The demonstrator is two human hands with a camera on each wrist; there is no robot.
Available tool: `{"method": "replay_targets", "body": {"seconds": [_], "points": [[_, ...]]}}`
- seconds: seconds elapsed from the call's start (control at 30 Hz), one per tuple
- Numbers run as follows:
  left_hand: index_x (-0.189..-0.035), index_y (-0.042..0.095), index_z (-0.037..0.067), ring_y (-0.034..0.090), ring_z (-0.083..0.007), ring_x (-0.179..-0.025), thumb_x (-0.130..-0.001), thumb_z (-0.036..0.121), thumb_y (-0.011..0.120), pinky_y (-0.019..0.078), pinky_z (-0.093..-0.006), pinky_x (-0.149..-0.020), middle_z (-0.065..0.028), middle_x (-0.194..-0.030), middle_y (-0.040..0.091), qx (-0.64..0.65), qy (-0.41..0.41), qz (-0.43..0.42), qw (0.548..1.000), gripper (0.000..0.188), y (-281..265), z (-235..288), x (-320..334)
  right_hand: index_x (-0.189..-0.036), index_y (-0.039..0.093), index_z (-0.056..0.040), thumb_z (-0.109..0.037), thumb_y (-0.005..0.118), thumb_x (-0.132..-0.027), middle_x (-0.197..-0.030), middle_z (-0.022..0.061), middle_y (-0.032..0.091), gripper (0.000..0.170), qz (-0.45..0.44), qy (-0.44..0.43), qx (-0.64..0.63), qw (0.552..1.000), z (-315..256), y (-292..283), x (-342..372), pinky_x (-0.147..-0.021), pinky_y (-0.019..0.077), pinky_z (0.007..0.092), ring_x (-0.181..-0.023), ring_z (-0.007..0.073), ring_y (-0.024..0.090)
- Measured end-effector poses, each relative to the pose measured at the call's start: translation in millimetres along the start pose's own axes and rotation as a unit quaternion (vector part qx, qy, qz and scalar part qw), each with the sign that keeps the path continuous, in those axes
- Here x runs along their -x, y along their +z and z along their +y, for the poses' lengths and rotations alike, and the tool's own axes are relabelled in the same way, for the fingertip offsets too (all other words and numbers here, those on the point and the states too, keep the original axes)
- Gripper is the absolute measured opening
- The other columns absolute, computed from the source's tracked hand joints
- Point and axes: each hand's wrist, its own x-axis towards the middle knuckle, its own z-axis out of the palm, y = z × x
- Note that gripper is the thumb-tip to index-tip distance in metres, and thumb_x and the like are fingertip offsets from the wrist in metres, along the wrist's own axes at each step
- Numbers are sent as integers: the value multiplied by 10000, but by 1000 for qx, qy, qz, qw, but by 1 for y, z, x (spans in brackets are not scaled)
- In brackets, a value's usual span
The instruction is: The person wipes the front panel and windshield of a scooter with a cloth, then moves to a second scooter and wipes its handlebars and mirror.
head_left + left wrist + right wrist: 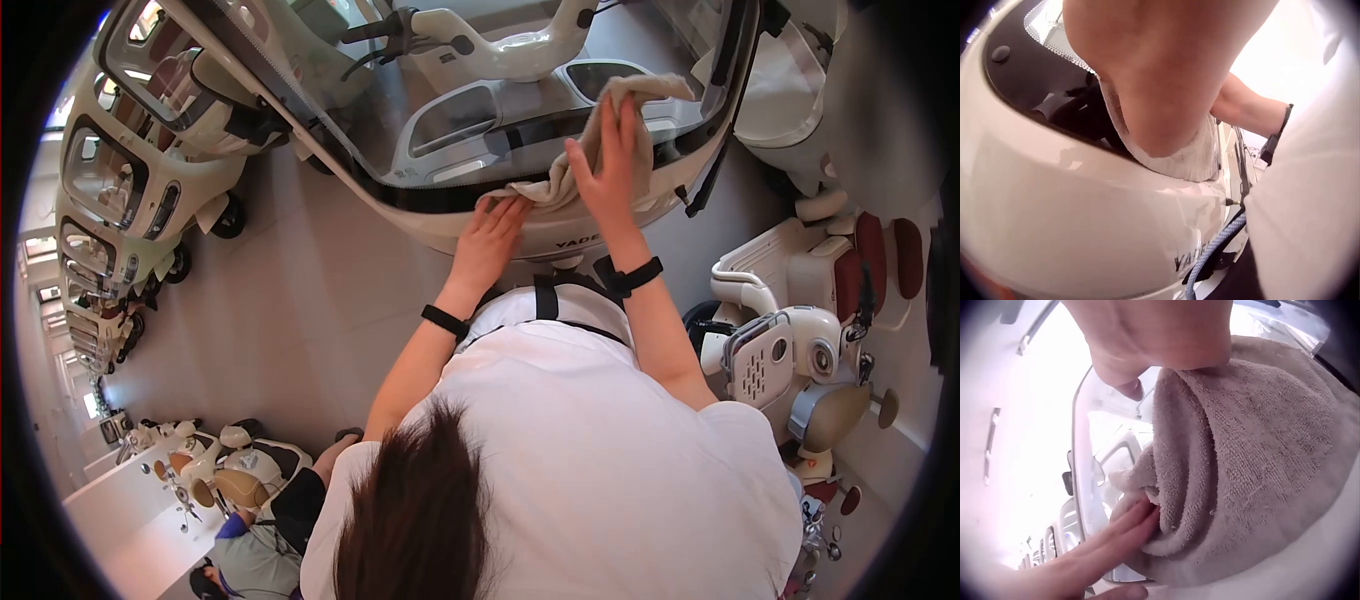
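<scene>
We face the white vehicle [1085,219], its windshield [530,130] rising above the front bodywork. The beige cloth [1266,450] lies across the glass's lower edge, bunched between our hands. Our right hand [608,165] lies on it, fingers extended; our left hand [488,238] rests at its lower corner, fingers also fairly straight. To wipe well, we should probably flatten those folds, press evenly and follow the curve.
</scene>
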Motion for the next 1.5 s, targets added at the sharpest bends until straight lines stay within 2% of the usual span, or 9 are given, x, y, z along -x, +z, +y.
{"method": "replay_targets", "body": {"seconds": [0.27,0.5,0.63,0.8,0.9,1.0,1.2,1.27,1.5], "points": [[-1431,550,51,405,-273,-1475,-926,264,715,284,-491,-1259,-112,-1524,501,-34,-152,118,981,573,-15,-12,-13,-1432,628,-172,-223,747,-869,-1607,108,458,578,-43,-163,4,986,-20,22,-22,-1181,372,514,-1500,426,363],[-1455,533,52,394,-279,-1477,-920,241,718,291,-509,-1253,-111,-1522,493,6,-119,91,989,597,-14,-21,-3,-1388,660,-239,-156,710,-857,-1581,13,499,540,-162,-195,72,964,8,20,22,-1132,436,478,-1472,292,440],[-1440,546,44,442,-297,-1419,-927,228,682,340,-506,-1198,-116,-1508,517,-56,-68,37,995,562,-11,-29,8,-1397,653,-243,-141,707,-860,-1573,12,507,549,-164,-187,115,962,33,5,50,-1127,431,473,-1469,277,445],[-1406,576,28,484,-325,-1373,-920,208,654,386,-510,-1148,-133,-1479,549,-74,-24,17,997,524,-1,-22,23,-1424,629,-220,-145,675,-913,-1572,58,504,519,-102,-107,162,976,48,0,80,-1128,408,475,-1469,322,436],[-1577,421,105,376,-247,-1489,-917,220,678,312,-502,-1227,-65,-1611,425,-73,-15,-46,996,717,3,-17,30,-1490,576,-192,-161,647,-963,-1582,132,465,533,-85,-56,150,983,58,2,98,-1165,365,515,-1479,394,396],[-1519,466,27,422,-340,-1444,-862,129,680,353,-544,-1180,-144,-1564,472,14,9,-38,999,698,-3,-4,29,-1557,485,-160,-189,631,-983,-1608,191,403,593,-84,-19,140,986,58,-6,106,-1171,356,527,-1476,444,375],[-1563,409,37,377,-347,-1484,-832,92,691,295,-556,-1231,-160,-1609,406,45,28,-79,995,786,-3,9,18,-1610,345,-107,-263,607,-989,-1634,242,325,692,-17,126,163,978,73,-25,120,-1176,359,524,-1463,451,371],[-1622,323,88,307,-296,-1546,-831,81,686,272,-509,-1249,-107,-1687,304,71,52,-91,992,870,-3,16,10,-1611,334,-92,-265,598,-995,-1632,253,323,693,-1,131,190,973,84,-32,117,-1180,356,520,-1465,453,369],[-1630,297,80,288,-317,-1555,-800,90,730,263,-506,-1255,-134,-1698,272,87,108,-139,980,937,-1,47,-47,-1601,328,-47,-218,560,-1024,-1634,282,305,645,76,174,236,953,133,-53,93,-1194,358,504,-1483,478,342]]}}
